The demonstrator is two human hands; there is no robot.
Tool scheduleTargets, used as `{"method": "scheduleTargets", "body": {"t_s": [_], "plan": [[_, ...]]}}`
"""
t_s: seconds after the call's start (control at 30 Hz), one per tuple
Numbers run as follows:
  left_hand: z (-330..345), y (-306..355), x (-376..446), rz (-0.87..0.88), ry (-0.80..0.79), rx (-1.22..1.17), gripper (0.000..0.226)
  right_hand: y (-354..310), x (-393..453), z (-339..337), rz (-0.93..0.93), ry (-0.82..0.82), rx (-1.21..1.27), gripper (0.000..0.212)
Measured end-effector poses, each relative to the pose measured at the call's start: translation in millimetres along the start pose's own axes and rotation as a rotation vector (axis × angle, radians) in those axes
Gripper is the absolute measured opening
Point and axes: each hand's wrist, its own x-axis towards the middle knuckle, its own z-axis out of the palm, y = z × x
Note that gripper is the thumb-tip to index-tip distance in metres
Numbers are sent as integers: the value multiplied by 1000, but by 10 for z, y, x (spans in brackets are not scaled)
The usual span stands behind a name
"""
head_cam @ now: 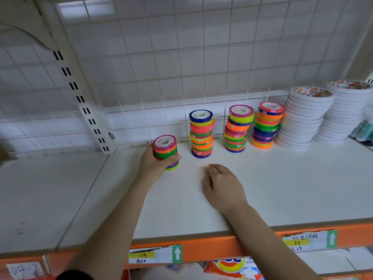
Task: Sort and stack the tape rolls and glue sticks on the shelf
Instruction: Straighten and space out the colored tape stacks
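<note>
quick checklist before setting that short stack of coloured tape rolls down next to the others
1. Grip: left hand wraps the short stack of coloured tape rolls: ok.
2. Short stack aligned: bottom rolls stick out sideways: not ok.
3. Landing spot: bare shelf left of the blue-topped stack: ok.
4. Neighbour steady: blue-topped stack has uneven, shifted rolls: not ok.
5. Right hand out of the way, resting on the shelf, holding nothing: ok.
6. Short stack's base touching the shelf: cannot tell.
</note>
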Motion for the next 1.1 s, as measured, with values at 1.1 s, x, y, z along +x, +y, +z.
{"method": "scheduleTargets", "body": {"t_s": [1.1], "plan": [[257, 100, -20, 50, 268, -54, 55, -32, -10, -20, 12, 14, -10, 42]]}}
